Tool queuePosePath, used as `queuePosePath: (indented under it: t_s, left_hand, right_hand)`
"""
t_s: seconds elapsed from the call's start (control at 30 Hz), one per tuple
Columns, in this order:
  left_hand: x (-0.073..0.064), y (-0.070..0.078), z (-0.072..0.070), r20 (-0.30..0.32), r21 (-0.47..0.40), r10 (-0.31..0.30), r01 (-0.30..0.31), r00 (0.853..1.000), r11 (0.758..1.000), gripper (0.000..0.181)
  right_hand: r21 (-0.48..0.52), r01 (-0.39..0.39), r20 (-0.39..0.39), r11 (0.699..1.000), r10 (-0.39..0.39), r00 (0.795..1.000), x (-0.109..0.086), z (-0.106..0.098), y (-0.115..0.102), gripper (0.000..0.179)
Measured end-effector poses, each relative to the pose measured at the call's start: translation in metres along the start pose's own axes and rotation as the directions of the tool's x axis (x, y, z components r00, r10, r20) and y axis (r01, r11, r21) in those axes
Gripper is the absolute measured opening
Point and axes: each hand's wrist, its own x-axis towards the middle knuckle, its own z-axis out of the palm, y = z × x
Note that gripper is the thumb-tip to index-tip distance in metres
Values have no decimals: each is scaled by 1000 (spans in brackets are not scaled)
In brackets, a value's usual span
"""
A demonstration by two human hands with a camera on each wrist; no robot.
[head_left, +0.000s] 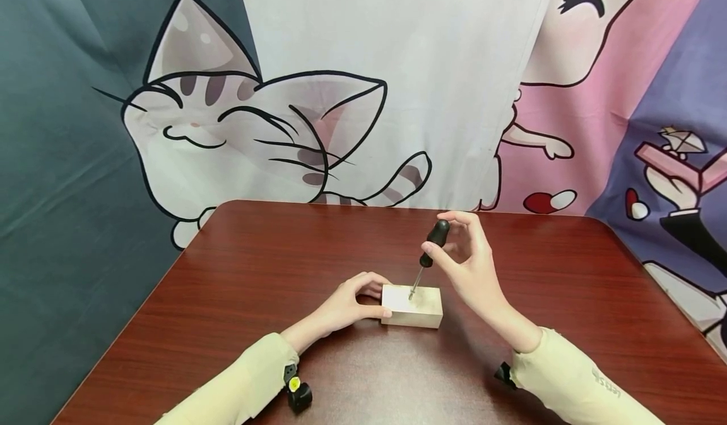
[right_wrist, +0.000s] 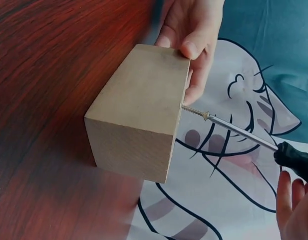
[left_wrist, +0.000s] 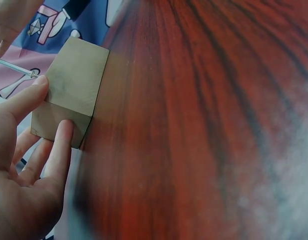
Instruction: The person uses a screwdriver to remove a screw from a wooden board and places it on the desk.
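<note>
A pale wooden block [head_left: 411,319] lies on the table, and my left hand [head_left: 348,302] holds its left end between thumb and fingers. In my right hand [head_left: 471,267] is a screwdriver with a black handle [head_left: 438,234], pinched between thumb and fingers and tilted a little over the block. Its metal shaft [right_wrist: 241,132] meets the head of a brass-coloured screw [right_wrist: 194,111]. The screw's point touches the block's top face; much of its thread shows outside the wood. In the left wrist view, the thumb and fingers press against the block [left_wrist: 78,75].
The block rests near the middle of a reddish-brown wooden table [head_left: 272,248]. Behind the table hangs a cloth backdrop [head_left: 397,27] printed with cartoon figures. A small black device [head_left: 299,396] is on the left sleeve, another [head_left: 504,375] by the right sleeve.
</note>
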Motion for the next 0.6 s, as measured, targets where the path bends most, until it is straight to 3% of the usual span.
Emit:
queuePosePath:
  t_s: [0.33,0.6]
  left_hand:
    - [0,-1,-1,12,10,9,-9,1000,1000,48]
    - [0,0,-1,14,6,4,-4,1000,1000,48]
  right_hand:
    - [-9,19,40,1000,-19,999,2,-4,-4,48]
    - [34,42,133,999,-46,990,3,-6,-4,51]
